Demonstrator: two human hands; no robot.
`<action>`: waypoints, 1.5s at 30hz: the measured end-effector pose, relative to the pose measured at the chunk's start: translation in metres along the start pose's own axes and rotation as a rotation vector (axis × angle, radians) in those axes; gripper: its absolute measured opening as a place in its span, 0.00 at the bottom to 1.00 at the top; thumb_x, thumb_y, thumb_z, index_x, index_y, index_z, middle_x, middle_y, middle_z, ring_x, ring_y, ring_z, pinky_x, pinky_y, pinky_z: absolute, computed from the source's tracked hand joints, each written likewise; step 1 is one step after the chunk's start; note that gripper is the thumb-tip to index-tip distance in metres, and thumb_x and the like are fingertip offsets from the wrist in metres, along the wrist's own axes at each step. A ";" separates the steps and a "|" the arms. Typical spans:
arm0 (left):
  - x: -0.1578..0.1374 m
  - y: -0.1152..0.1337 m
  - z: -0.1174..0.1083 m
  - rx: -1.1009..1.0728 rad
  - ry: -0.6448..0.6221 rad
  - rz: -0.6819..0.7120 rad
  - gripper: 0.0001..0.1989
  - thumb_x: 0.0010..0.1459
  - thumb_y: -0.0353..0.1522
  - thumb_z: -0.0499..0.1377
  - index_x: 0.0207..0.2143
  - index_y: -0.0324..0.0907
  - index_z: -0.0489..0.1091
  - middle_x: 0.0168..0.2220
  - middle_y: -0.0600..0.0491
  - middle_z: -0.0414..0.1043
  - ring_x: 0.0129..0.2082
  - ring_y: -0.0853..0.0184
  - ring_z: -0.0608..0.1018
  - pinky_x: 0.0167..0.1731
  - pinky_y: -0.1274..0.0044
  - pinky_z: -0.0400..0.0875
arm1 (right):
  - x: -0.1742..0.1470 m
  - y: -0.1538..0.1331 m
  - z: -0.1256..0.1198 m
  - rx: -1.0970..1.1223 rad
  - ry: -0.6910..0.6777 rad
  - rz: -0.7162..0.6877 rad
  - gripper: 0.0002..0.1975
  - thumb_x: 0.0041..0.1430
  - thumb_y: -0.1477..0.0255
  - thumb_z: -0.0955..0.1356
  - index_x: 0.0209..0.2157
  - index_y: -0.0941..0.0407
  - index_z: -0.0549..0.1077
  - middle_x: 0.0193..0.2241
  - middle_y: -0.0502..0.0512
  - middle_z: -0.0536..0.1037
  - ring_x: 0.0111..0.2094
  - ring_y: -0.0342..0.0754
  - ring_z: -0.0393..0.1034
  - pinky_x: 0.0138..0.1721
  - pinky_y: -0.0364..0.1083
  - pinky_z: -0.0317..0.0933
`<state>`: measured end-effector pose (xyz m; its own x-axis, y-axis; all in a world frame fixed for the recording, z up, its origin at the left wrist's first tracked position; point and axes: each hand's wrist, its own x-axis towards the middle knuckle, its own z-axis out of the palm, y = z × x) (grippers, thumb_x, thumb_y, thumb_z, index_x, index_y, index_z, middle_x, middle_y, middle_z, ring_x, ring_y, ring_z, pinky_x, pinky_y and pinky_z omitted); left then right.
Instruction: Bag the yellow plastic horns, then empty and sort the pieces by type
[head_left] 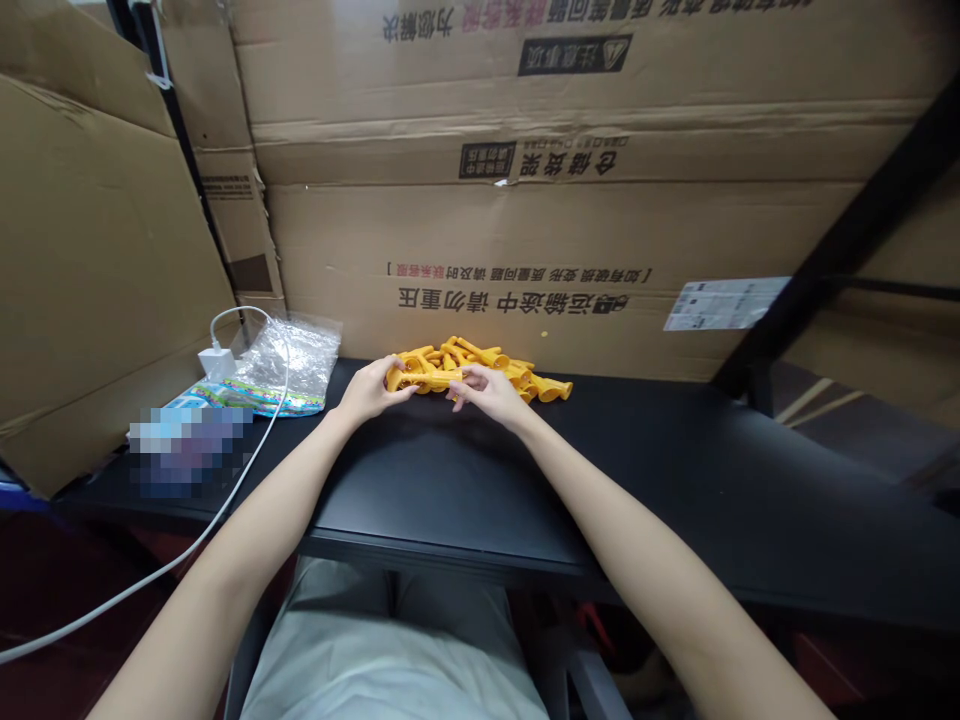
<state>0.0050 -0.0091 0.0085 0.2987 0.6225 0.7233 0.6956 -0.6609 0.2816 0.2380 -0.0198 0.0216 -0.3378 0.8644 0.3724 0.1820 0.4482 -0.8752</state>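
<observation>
A heap of yellow plastic pieces (517, 372), each with a flared, cup-like end and a narrow stem, lies at the back of the black tabletop. In front of the heap, one yellow flared piece (431, 378) is held level between my two hands. My left hand (369, 390) grips its wide end, the thumb stretched along the near side. On the other end are the fingers of my right hand (491, 394), closed around the narrow tip and hiding part of it.
Cardboard sheets (465, 230) with printed characters stand behind the table (660, 480), and another cardboard panel (97, 260) at left. A clear plastic bag (289, 355), a white charger (216, 362) and its cable (259, 450) lie left. A black frame post (832, 230) slants at right.
</observation>
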 end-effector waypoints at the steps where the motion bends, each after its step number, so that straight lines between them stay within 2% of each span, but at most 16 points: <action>1: 0.000 0.000 0.000 0.002 0.003 0.005 0.15 0.50 0.39 0.64 0.36 0.42 0.66 0.29 0.56 0.72 0.26 0.71 0.73 0.27 0.80 0.65 | -0.001 -0.002 0.001 0.002 0.000 0.012 0.25 0.43 0.49 0.71 0.30 0.56 0.67 0.24 0.54 0.77 0.21 0.47 0.72 0.33 0.51 0.69; 6: -0.001 0.001 0.001 0.013 0.027 0.011 0.15 0.49 0.39 0.65 0.37 0.42 0.67 0.30 0.55 0.72 0.28 0.70 0.74 0.29 0.80 0.67 | -0.003 -0.008 0.004 0.046 0.014 0.083 0.27 0.43 0.46 0.70 0.27 0.57 0.70 0.23 0.56 0.77 0.19 0.47 0.71 0.29 0.50 0.69; 14: -0.001 0.005 0.002 0.032 0.048 0.017 0.15 0.49 0.38 0.65 0.37 0.42 0.67 0.32 0.54 0.74 0.31 0.69 0.75 0.31 0.79 0.68 | 0.001 -0.009 0.007 0.123 0.073 0.246 0.25 0.48 0.47 0.68 0.27 0.58 0.73 0.23 0.59 0.78 0.19 0.47 0.71 0.24 0.48 0.66; 20: -0.001 0.004 0.003 0.073 0.061 0.050 0.15 0.50 0.38 0.64 0.38 0.42 0.67 0.36 0.52 0.74 0.32 0.69 0.76 0.33 0.78 0.69 | 0.002 -0.006 0.010 0.171 0.075 0.349 0.25 0.51 0.46 0.65 0.24 0.56 0.71 0.20 0.59 0.77 0.17 0.46 0.70 0.18 0.45 0.63; 27: -0.001 0.004 0.004 0.065 0.044 0.042 0.14 0.51 0.38 0.64 0.38 0.42 0.67 0.37 0.51 0.75 0.34 0.68 0.77 0.35 0.78 0.70 | 0.002 -0.007 0.012 0.197 0.078 0.428 0.24 0.52 0.48 0.66 0.25 0.56 0.71 0.20 0.58 0.77 0.17 0.46 0.70 0.18 0.45 0.63; 33: -0.002 0.005 0.002 0.045 -0.071 -0.026 0.18 0.52 0.40 0.62 0.43 0.43 0.67 0.44 0.50 0.74 0.42 0.64 0.77 0.41 0.75 0.71 | 0.002 -0.011 0.012 0.423 0.104 0.500 0.15 0.57 0.57 0.66 0.32 0.56 0.72 0.25 0.54 0.78 0.18 0.42 0.70 0.20 0.42 0.64; 37: -0.004 0.007 0.001 -0.016 -0.197 -0.090 0.29 0.51 0.42 0.62 0.55 0.45 0.61 0.54 0.48 0.67 0.46 0.62 0.75 0.44 0.72 0.72 | 0.003 -0.015 0.009 0.575 0.133 0.571 0.09 0.61 0.65 0.65 0.35 0.56 0.71 0.27 0.53 0.78 0.20 0.41 0.71 0.23 0.41 0.65; 39: -0.005 0.007 0.000 -0.054 -0.243 -0.101 0.36 0.52 0.42 0.61 0.61 0.46 0.53 0.58 0.46 0.62 0.47 0.62 0.75 0.44 0.71 0.72 | 0.005 -0.016 0.005 0.621 0.185 0.558 0.07 0.60 0.67 0.65 0.35 0.56 0.71 0.27 0.53 0.78 0.21 0.42 0.72 0.25 0.41 0.66; 41: -0.005 0.006 0.001 -0.078 -0.255 -0.089 0.38 0.54 0.40 0.60 0.63 0.46 0.47 0.61 0.45 0.58 0.50 0.61 0.73 0.46 0.71 0.71 | 0.007 -0.013 -0.001 0.645 0.282 0.483 0.06 0.59 0.68 0.65 0.35 0.56 0.70 0.27 0.53 0.78 0.23 0.43 0.73 0.26 0.41 0.67; 45: -0.006 0.001 0.004 -0.079 -0.264 -0.077 0.33 0.56 0.36 0.57 0.62 0.44 0.50 0.61 0.44 0.58 0.55 0.60 0.69 0.51 0.69 0.68 | 0.016 0.004 -0.022 0.514 0.617 0.191 0.11 0.51 0.66 0.70 0.35 0.55 0.68 0.30 0.51 0.77 0.28 0.45 0.74 0.29 0.42 0.67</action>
<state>0.0063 -0.0116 0.0020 0.4140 0.7532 0.5112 0.6732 -0.6313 0.3850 0.2532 0.0008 0.0308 0.2512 0.9521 0.1744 -0.3111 0.2501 -0.9169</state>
